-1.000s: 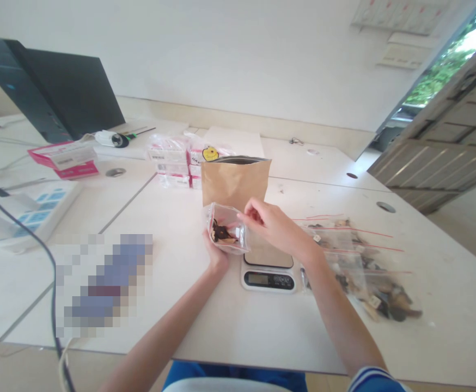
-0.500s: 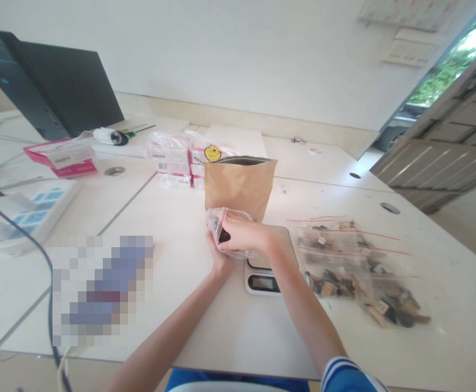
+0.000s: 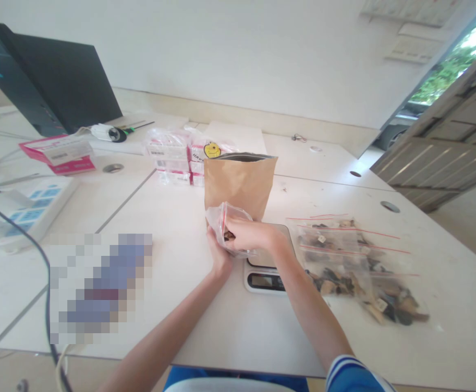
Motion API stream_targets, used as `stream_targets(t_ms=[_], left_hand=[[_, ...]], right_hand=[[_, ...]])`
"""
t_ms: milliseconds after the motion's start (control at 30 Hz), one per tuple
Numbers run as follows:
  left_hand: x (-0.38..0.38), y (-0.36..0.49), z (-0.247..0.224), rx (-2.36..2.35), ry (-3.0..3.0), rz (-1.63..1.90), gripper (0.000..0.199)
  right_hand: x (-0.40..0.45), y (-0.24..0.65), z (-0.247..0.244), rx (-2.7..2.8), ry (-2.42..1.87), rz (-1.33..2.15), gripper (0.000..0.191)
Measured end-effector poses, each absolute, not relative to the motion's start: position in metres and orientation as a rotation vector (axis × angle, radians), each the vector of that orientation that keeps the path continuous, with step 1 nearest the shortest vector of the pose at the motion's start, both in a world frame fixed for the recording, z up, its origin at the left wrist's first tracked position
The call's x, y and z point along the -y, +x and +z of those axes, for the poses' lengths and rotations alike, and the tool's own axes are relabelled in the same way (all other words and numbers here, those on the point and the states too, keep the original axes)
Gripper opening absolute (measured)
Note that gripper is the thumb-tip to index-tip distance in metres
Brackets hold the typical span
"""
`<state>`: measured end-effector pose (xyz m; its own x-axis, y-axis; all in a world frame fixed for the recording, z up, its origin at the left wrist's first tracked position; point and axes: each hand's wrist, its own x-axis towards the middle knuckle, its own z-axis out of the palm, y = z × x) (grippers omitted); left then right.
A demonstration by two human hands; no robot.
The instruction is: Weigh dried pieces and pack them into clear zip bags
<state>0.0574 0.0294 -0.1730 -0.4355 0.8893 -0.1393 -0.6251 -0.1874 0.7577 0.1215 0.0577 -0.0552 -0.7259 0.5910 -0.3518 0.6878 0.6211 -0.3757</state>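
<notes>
Zip bag (image 3: pixel 217 218) raised | between left hand (image 3: pixel 218 256), right hand (image 3: pixel 252 235) | dark pieces (image 3: pixel 229 235) inside

The contents of the clear zip bag (image 3: pixel 217 218) were mostly hidden by the right hand (image 3: pixel 254 235). The digital scale (image 3: pixel 264 281) was partly covered by the right forearm (image 3: pixel 303 305). A pixelated patch (image 3: pixel 101 288) on the near left of the table (image 3: pixel 172 337) could not be identified; label print on the far boxes (image 3: pixel 168 155) was too small to read.

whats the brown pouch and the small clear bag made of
The brown pouch looks like matte kraft paper: flat tan surface, soft creases. Its dark mouth may mean a lining, but that's unclear. The small bag looks like thin glossy plastic film: see-through, crinkled, with a red-lined edge.
</notes>
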Motion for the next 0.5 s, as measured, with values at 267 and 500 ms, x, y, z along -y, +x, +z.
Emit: stream_targets(t_ms=[267,500], left_hand=[[-0.033,0.057,-0.177,-0.981,0.312,1.904,0.026],[-0.039,0.059,-0.182,-0.993,0.203,1.984,0.020]], right_hand=[[-0.054,0.119,-0.057,-2.675,1.012,-0.633,0.018],[-0.044,0.114,-0.052,-2.630,1.104,-0.539,0.016]])
